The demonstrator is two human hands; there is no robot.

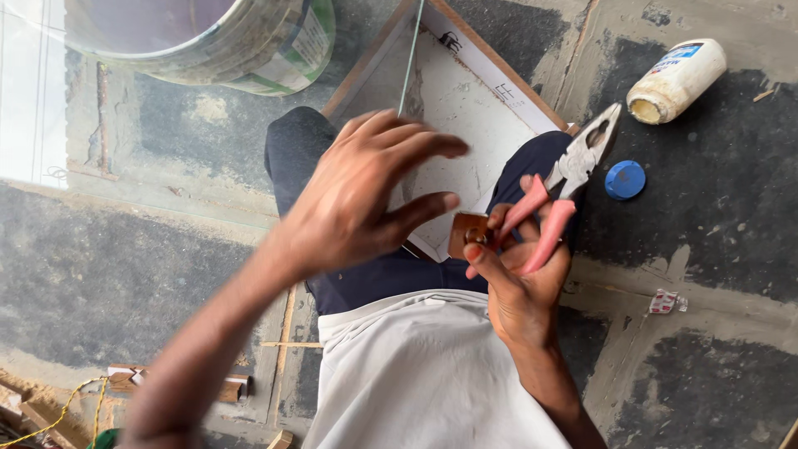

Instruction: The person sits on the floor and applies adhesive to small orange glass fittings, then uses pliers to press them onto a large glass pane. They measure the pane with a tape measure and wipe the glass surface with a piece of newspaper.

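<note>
Left hand [366,195], blurred and nearest the camera, hovers with fingers spread wide and holds nothing, just above a white board [465,108] with a wooden frame lying across the person's lap. Right hand [519,270] grips pink-handled pliers [573,179], jaws pointing up and away, and pinches a small brown block [467,233] with its fingertips. On the floor beyond sit a white bottle [677,79], a blue cap [625,180] and a bucket [224,41].

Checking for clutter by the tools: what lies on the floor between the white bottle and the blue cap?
Nothing: in the head view, only bare dark floor separates the bottle from the cap; the pliers sit left of that stretch.
</note>
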